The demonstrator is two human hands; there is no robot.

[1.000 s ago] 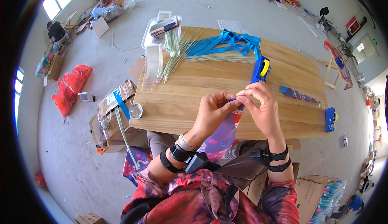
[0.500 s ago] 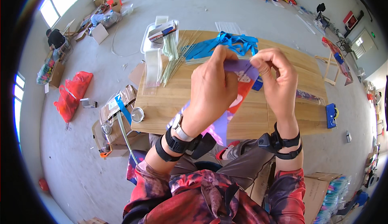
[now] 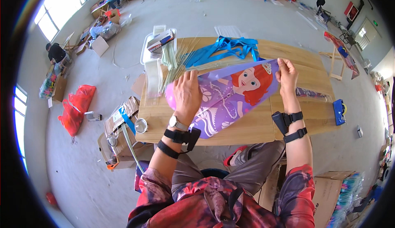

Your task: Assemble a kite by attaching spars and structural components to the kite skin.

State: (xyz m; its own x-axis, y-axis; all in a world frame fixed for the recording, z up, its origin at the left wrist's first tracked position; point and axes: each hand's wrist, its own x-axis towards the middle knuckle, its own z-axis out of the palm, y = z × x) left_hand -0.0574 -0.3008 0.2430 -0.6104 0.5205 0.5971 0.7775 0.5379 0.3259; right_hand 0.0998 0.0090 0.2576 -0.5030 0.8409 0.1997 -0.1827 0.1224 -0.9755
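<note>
A thin purple sheet, apparently a kite sail (image 3: 224, 104), is stretched between my hands above the table. It carries a printed red-haired cartoon figure with a small crown. My right hand (image 3: 286, 72) pinches its upper right corner between thumb and fingers. Near the other end, my left hand (image 3: 187, 92) grips the sheet with its fingers folded over the edge; the thumb is hidden. Behind the sheet lies a heap of blue ribbon (image 3: 230, 47). Pale thin rods (image 3: 168, 59) fan out left of the ribbon, partly covered by my left hand and the sheet.
On the wooden table (image 3: 247, 133) stand a white plastic tray (image 3: 144, 57) with a small box (image 3: 160, 40), a clear round cup (image 3: 141, 125) and a blue tape dispenser (image 3: 339, 112). An opened carton (image 3: 119, 145) sits at the left, red bags (image 3: 78, 104) on the floor. Two people work far left.
My hands have moved apart, the left leftward and the right slightly right and down. The sheet, folded and hanging before, is now spread out with its printed figure showing.
</note>
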